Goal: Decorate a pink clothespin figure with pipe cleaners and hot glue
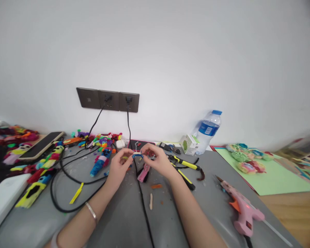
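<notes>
Both hands meet near the middle of the grey table. A small short strip (137,154), pale with blue along its lower side, is pinched between the fingertips of my left hand (121,163) and my right hand (157,161). Its exact kind is too small to make out. Just below the fingers lies a pink piece (144,173), partly hidden by my right hand. Yellow-and-black pliers (187,163) lie right of my right hand. A blue fuzzy pipe-cleaner figure (100,162) lies left of my left hand.
A pink glue gun (244,206) lies at the right with its cord. Black cables (64,203) loop across the table and under the hands. A water bottle (208,131) leans against the wall. A phone (45,146) and several fuzzy figures crowd the left. Green paper (274,179) lies right.
</notes>
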### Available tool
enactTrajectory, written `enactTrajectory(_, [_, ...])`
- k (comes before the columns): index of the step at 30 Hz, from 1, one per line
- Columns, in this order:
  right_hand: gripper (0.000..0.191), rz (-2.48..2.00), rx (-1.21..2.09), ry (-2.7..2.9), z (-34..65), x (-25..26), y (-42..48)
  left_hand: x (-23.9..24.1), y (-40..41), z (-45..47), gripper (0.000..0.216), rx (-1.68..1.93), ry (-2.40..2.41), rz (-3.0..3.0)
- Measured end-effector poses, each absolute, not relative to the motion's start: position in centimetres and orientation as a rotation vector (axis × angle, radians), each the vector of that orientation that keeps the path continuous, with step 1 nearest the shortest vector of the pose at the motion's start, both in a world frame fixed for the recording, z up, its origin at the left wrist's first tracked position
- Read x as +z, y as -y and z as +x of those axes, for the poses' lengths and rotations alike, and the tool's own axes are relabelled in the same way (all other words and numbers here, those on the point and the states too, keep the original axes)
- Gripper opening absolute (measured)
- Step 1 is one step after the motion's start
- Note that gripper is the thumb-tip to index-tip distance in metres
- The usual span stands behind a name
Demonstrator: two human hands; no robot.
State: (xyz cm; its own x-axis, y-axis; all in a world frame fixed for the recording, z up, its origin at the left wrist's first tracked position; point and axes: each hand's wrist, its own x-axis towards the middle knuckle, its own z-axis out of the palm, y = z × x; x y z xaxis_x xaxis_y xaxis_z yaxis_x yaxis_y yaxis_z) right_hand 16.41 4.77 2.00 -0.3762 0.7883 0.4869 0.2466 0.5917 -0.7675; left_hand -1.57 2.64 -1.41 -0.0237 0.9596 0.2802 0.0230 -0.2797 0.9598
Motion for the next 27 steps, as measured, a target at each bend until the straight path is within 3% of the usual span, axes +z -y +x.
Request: enactTrajectory(27, [0.009,-0.869,0.764,1.901,16.55,2.23,-4.66,-1.08,-2.53,-1.51,0.012,1.485,-1.086,1.402])
